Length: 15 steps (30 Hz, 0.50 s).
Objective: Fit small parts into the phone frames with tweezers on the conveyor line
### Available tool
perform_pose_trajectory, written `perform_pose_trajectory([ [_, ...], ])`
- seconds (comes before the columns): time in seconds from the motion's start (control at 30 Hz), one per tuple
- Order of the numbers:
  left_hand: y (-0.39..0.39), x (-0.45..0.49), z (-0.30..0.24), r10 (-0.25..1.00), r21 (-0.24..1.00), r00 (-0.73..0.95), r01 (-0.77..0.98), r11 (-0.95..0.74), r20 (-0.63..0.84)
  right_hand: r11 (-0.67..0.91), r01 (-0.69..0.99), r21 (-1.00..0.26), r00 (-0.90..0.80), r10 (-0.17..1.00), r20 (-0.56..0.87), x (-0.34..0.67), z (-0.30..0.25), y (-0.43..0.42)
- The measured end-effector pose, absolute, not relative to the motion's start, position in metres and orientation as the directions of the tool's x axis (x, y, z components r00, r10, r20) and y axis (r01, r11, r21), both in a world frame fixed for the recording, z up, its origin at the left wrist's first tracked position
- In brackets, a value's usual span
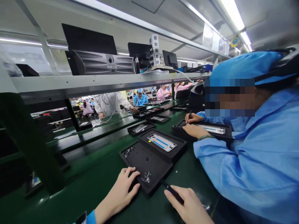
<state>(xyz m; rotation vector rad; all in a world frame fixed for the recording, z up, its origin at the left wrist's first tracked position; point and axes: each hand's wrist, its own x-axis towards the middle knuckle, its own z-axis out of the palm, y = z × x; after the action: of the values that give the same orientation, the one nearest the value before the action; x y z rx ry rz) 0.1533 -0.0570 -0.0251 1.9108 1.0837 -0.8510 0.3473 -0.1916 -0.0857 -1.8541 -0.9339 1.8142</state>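
Left hand (pixel 119 193): I have the fingers loosely spread on the edge of the black foam tray (pixel 149 165), steadying it | Right hand (pixel 187 207): fingers pinching a black screwdriver (pixel 173 193), tilted low, tip at the tray's edge near the loose screws (pixel 146 177) | Phone frame (pixel 162 142): in the next tray, beyond | Steady grip, low angle

Left hand (pixel 119 194) rested on a black foam tray (pixel 149 174), small loose screws (pixel 146 177) just beside its fingers, right hand (pixel 184 205) held a slim black screwdriver (pixel 173 192), phone frame (pixel 162 142) lay in the adjoining tray (pixel 168 156), co-worker in a blue smock (pixel 254 149) sat alongside at the green desk (pixel 93 183)
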Motion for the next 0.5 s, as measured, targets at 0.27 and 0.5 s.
perform_pose_trajectory([
  [0.27,-0.058,0.155,-0.026,0.392,0.332,0.426,0.898,-0.288,-0.815,-0.117,0.173,-0.978,-0.496,0.848,-0.189,0.327,-0.089,-0.154],
  [0.5,-0.061,0.142,-0.035,0.497,0.332,0.387,0.922,-0.199,-0.777,0.371,-0.044,-0.928,-0.551,0.766,0.332,0.266,-0.050,-0.115],
])
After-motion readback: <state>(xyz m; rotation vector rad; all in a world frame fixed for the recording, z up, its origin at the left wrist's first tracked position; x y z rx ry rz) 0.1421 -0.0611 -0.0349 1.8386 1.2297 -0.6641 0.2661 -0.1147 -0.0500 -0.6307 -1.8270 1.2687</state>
